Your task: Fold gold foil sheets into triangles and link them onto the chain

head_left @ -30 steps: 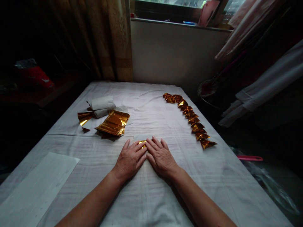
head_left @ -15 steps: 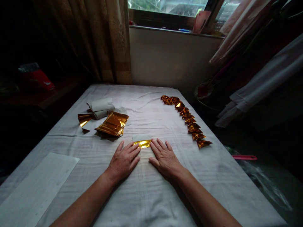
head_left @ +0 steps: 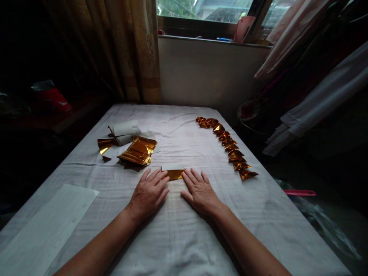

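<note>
Nearest lies a soft, wrinkled white cloth (head_left: 178, 241) with faint checks, and on its left side a smooth, pale paper sheet (head_left: 54, 222) with straight edges. Beyond, the left hand (head_left: 149, 191) and right hand (head_left: 200, 189) lie palm down, fingers outstretched, neither closed around anything; their fingertips rest at opposite ends of a narrow, shiny gold foil strip (head_left: 174, 175), flat on the cloth between them. To the right curves a row of pointed, crumpled-looking folded foil pieces (head_left: 230, 147); to the left sits a creased, squarish stack of gold foil sheets (head_left: 139, 148), just in front of a matte, greyish-white paper bundle (head_left: 125, 128). Farthest hang a patterned, brownish-gold curtain (head_left: 143, 50) in deep vertical folds and, beside it, a plain wall (head_left: 201, 69) under the window (head_left: 201, 9)
</note>
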A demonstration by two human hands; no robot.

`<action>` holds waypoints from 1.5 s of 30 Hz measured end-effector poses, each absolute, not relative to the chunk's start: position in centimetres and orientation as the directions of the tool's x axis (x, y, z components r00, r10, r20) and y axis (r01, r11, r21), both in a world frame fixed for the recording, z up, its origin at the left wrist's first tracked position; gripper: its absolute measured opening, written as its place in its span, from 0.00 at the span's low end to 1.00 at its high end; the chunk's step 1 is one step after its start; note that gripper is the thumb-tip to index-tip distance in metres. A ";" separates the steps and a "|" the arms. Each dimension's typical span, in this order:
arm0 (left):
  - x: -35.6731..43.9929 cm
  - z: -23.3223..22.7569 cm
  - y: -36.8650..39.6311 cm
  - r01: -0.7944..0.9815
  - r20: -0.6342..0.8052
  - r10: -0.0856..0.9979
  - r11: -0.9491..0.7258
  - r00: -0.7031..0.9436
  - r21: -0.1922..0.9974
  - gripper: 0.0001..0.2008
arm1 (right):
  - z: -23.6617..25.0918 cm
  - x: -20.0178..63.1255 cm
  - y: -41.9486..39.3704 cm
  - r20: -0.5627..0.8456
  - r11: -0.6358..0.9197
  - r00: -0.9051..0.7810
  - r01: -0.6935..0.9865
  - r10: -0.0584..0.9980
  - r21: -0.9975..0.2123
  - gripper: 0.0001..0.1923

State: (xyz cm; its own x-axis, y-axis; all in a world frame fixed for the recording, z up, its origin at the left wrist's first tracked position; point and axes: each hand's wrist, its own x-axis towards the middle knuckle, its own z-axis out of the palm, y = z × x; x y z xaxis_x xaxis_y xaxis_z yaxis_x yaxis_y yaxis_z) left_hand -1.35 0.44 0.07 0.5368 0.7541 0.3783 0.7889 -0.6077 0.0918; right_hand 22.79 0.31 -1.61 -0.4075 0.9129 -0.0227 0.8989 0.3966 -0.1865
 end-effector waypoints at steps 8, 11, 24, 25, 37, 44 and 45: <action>3.5 -0.7 1.8 0.708 0.281 0.726 -0.682 0.627 0.183 0.20 | -1.8 22.9 0.3 0.012 0.407 -0.413 0.891 0.910 -0.202 0.33; 2.9 -1.1 2.2 0.699 0.272 0.721 -0.689 0.637 0.190 0.20 | -1.7 22.9 0.3 0.006 0.406 -0.415 0.887 0.910 -0.218 0.33; -2.1 -1.6 1.6 0.730 0.280 0.724 -0.676 0.630 0.107 0.18 | -1.5 23.0 0.4 0.001 0.414 -0.425 0.883 0.905 -0.219 0.33; -2.3 -1.5 1.6 0.730 0.287 0.723 -0.675 0.628 0.105 0.18 | -1.5 23.0 0.4 0.006 0.417 -0.425 0.884 0.905 -0.213 0.33; -0.7 -1.1 2.3 0.745 0.308 0.743 -0.653 0.595 0.136 0.16 | -0.4 22.3 1.6 0.055 0.349 -0.344 0.923 0.937 -0.164 0.29; 2.4 -0.3 3.2 0.774 0.342 0.781 -0.603 0.523 0.194 0.11 | 1.0 20.6 3.4 0.176 0.347 -0.314 0.914 0.933 -0.212 0.09; 2.4 -0.4 3.2 0.777 0.347 0.788 -0.594 0.509 0.210 0.11 | 0.8 20.4 3.4 0.178 0.356 -0.320 0.905 0.931 -0.234 0.09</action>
